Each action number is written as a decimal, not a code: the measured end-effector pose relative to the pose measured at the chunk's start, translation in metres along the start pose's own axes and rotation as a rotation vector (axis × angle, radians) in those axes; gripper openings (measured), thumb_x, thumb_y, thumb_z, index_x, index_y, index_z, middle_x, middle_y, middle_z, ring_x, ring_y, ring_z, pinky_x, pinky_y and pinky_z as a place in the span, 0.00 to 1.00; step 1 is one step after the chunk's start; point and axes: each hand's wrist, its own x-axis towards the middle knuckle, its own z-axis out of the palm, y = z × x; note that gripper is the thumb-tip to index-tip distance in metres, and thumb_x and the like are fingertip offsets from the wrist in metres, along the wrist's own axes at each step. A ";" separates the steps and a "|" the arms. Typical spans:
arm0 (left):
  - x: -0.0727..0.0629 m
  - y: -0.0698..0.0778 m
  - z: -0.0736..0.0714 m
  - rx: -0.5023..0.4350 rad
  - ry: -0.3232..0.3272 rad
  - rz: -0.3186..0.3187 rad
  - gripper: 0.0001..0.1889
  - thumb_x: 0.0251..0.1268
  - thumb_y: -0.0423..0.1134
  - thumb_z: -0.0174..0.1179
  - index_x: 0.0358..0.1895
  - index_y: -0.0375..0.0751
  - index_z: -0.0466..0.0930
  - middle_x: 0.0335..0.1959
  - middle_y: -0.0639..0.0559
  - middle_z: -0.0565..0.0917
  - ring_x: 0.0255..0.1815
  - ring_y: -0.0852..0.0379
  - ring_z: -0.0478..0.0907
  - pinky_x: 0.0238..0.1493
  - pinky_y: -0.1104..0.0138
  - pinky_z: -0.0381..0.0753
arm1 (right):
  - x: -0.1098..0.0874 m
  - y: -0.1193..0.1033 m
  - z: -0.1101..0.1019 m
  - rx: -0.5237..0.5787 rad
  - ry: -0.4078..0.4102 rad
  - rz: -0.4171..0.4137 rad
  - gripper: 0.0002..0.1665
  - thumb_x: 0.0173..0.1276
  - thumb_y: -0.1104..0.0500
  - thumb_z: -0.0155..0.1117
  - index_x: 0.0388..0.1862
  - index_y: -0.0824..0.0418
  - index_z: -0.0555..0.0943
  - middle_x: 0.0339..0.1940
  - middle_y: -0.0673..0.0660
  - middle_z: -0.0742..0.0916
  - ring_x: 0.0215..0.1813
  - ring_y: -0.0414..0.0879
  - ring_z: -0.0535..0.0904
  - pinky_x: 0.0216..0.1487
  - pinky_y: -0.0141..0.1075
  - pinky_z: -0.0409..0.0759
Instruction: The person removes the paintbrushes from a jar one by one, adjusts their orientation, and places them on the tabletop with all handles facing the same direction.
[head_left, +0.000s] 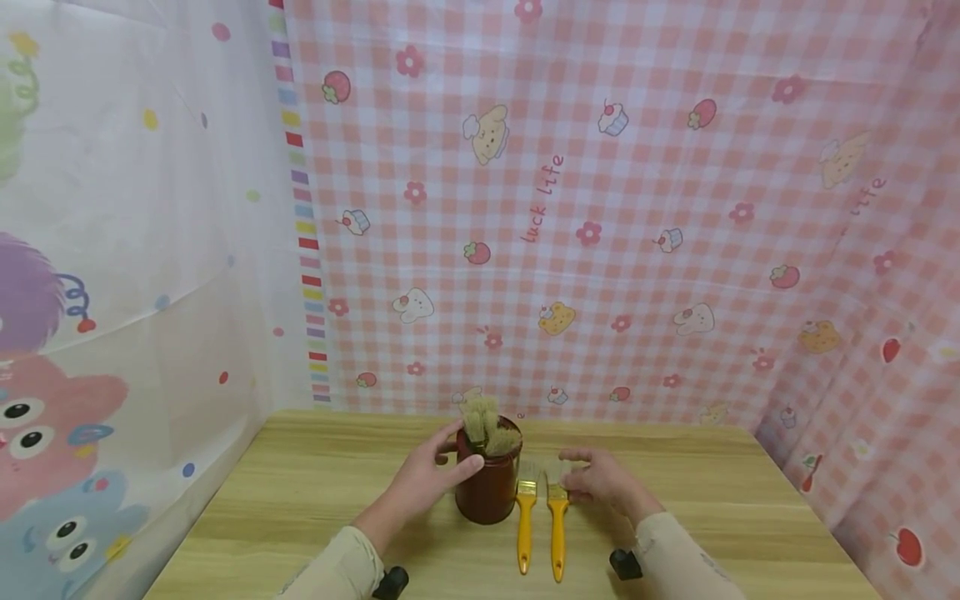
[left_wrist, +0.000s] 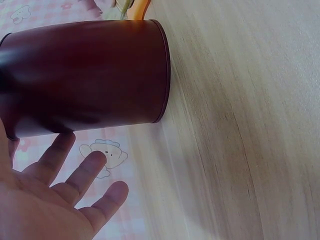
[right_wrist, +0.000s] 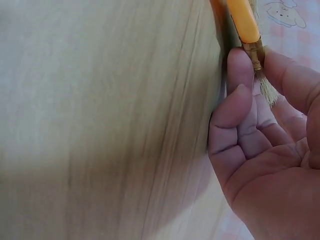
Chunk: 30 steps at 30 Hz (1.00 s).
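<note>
The right yellow-handled paintbrush lies on the wood-grain surface, just right of the midline between its left and right edges, bristles toward the back edge and handle end toward the near side. The right hand comes in from the right edge's side and meets the brush at its upper part; the right wrist view shows the thumb and a fingertip pinching it about the metal ferrule, the other fingers bent loosely beside it

The left yellow-handled paintbrush lies nearly parallel, between the right brush and the dark red-brown cylindrical pot, its ferrule just beside the pot's wall and apart from both hands. Like its neighbour, it has a hole near the handle end

The pot stands upright about midway between the left and right edges, and pale bristle heads rise above its rim, leaning toward the left back corner. The left hand holds the pot from the left edge's side: thumb laid across the near wall below the rim, index finger up at the far left of the rim. In the left wrist view the other three fingers are spread, one tip against the wall; behind the back edge hangs a pink gingham curtain
</note>
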 end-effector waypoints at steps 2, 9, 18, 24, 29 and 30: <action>0.000 0.000 0.000 0.001 0.001 -0.002 0.44 0.69 0.71 0.65 0.84 0.68 0.62 0.78 0.40 0.76 0.73 0.32 0.75 0.65 0.35 0.80 | 0.001 0.001 0.001 -0.004 0.013 0.007 0.33 0.73 0.67 0.71 0.75 0.68 0.76 0.39 0.61 0.91 0.34 0.48 0.86 0.38 0.40 0.88; 0.001 -0.001 0.001 -0.006 0.000 -0.002 0.43 0.69 0.70 0.66 0.84 0.67 0.62 0.77 0.40 0.76 0.73 0.32 0.76 0.64 0.36 0.81 | 0.000 -0.001 0.004 -0.060 0.030 0.006 0.32 0.72 0.65 0.72 0.74 0.66 0.78 0.43 0.59 0.92 0.38 0.48 0.88 0.42 0.42 0.88; 0.003 -0.003 0.001 -0.004 0.001 -0.008 0.44 0.68 0.72 0.65 0.84 0.67 0.62 0.78 0.41 0.75 0.74 0.32 0.75 0.65 0.36 0.80 | -0.001 -0.004 0.008 -0.070 0.038 0.010 0.30 0.72 0.66 0.72 0.72 0.66 0.79 0.45 0.62 0.90 0.41 0.49 0.88 0.44 0.43 0.88; 0.002 -0.003 0.001 -0.007 -0.002 -0.015 0.44 0.68 0.72 0.65 0.84 0.68 0.61 0.78 0.41 0.75 0.74 0.32 0.75 0.65 0.36 0.80 | 0.002 -0.003 0.008 -0.072 0.057 0.028 0.29 0.72 0.66 0.73 0.71 0.65 0.81 0.47 0.62 0.90 0.40 0.48 0.89 0.44 0.43 0.88; 0.001 -0.002 0.001 -0.008 0.001 -0.019 0.44 0.68 0.72 0.65 0.84 0.69 0.62 0.78 0.41 0.75 0.73 0.32 0.75 0.64 0.37 0.81 | 0.003 -0.003 0.009 -0.075 0.058 0.028 0.28 0.72 0.65 0.73 0.70 0.65 0.81 0.47 0.62 0.90 0.40 0.47 0.89 0.43 0.42 0.88; 0.001 -0.002 0.001 -0.009 0.002 -0.020 0.43 0.68 0.71 0.65 0.84 0.69 0.62 0.78 0.41 0.76 0.73 0.32 0.75 0.64 0.37 0.81 | 0.003 -0.003 0.009 -0.071 0.055 0.029 0.28 0.72 0.65 0.73 0.71 0.65 0.81 0.47 0.62 0.90 0.40 0.47 0.89 0.44 0.42 0.88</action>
